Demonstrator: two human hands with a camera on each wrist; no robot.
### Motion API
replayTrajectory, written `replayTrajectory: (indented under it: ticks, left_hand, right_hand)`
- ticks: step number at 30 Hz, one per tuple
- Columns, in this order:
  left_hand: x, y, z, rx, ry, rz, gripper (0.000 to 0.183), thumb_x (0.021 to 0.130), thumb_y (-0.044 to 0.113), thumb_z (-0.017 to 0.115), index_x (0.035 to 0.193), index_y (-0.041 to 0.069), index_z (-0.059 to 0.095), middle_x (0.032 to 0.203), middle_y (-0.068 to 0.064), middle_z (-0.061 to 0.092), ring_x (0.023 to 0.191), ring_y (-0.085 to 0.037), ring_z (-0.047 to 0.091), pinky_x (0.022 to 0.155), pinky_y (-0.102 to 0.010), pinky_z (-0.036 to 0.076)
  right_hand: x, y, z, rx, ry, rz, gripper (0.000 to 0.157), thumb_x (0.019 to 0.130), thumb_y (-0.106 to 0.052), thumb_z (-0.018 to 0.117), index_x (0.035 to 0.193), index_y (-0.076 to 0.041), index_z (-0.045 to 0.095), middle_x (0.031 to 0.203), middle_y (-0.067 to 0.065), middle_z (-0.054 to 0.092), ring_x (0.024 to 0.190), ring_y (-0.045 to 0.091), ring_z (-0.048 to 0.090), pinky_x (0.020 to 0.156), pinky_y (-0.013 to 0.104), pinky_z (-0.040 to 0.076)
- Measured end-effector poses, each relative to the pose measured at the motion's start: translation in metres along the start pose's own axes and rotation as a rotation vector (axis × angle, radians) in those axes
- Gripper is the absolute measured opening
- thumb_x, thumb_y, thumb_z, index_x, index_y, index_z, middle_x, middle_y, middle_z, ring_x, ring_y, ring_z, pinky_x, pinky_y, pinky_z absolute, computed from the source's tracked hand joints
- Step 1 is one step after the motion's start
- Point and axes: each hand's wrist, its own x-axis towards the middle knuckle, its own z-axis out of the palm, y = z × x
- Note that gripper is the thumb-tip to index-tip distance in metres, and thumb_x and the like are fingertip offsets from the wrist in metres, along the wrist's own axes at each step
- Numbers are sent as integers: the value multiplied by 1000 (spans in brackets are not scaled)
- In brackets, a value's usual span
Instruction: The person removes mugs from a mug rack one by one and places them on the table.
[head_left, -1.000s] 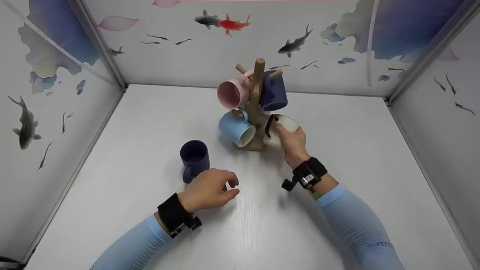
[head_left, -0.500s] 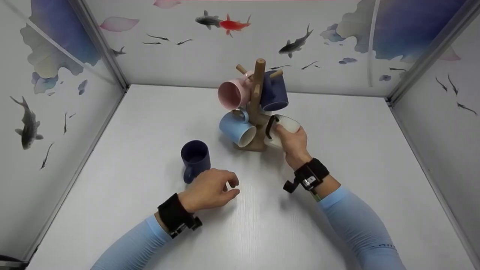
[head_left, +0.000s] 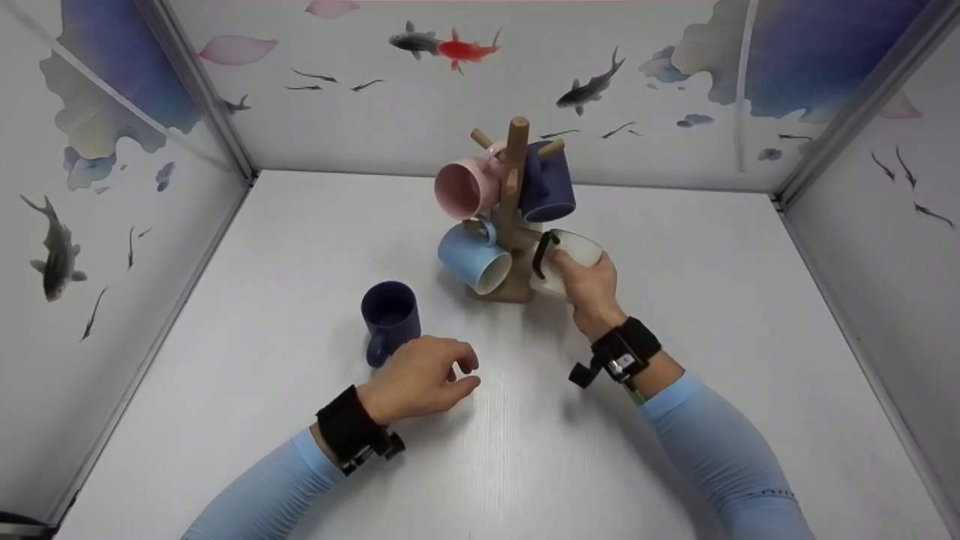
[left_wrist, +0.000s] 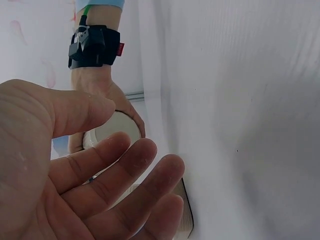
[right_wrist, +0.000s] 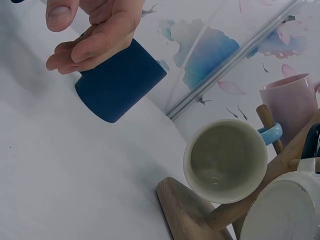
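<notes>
My right hand (head_left: pixel 589 289) grips a white mug (head_left: pixel 577 246) at the lower right of a wooden mug tree (head_left: pixel 517 142), thumb near a curved black strip by its handle. The right wrist view shows the underside of this white mug (right_wrist: pixel 277 215), a tree peg close to its handle. My left hand (head_left: pixel 424 379) holds nothing, its fingers loosely bent above the table. Right behind it a navy mug (head_left: pixel 390 315) stands upright on the table, its handle towards me and partly overlapped by the hand.
A pink mug (head_left: pixel 484 180) and another navy mug (head_left: pixel 551 184) hang on the upper pegs of the tree. A light blue mug (head_left: pixel 465 251) hangs tilted on a lower left peg. White printed panels (head_left: pixel 330 127) enclose the white table (head_left: pixel 517 465) at the back and sides.
My right hand has shifted very slightly to the right with the white mug still in its grip. The left hand and the standing navy mug stay in place.
</notes>
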Motion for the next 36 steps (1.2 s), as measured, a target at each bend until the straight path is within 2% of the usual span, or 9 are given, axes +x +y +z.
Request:
replayTrajectory:
  ticks: [12, 18, 28, 36]
  left_hand:
    - [1, 1, -1, -20, 0, 2, 16, 103, 28, 76, 109, 14, 81, 99, 2, 85, 82, -15, 77, 74, -29, 59]
    - [1, 2, -1, -35, 34, 15, 14, 103, 25, 76, 107, 13, 81, 98, 1, 85, 83, -21, 80, 72, -30, 59]
    - [2, 3, 0, -40, 73, 36, 15, 103, 25, 76, 106, 11, 80, 98, 0, 85, 81, -18, 81, 73, -30, 61]
    - [5, 3, -1, -75, 109, 38, 18, 104, 24, 76, 111, 8, 81, 104, -2, 85, 82, -16, 81, 76, -30, 64]
  right_hand:
    - [-5, 0, 0, -22, -15, -28, 70, 98, -19, 81, 156, 0, 47, 140, 13, 61, 119, 23, 69, 93, 26, 63]
    - [-6, 2, -2, -45, 6, -47, 71, 95, -18, 83, 154, 0, 48, 140, 13, 61, 119, 23, 68, 92, 26, 63]
    - [-11, 4, -1, -59, 12, -70, 65, 93, -17, 84, 148, -2, 51, 135, 11, 63, 116, 22, 68, 89, 25, 63]
    - [-14, 3, -1, -42, 21, -109, 73, 92, -12, 85, 156, -4, 50, 136, 11, 60, 117, 20, 63, 87, 22, 60]
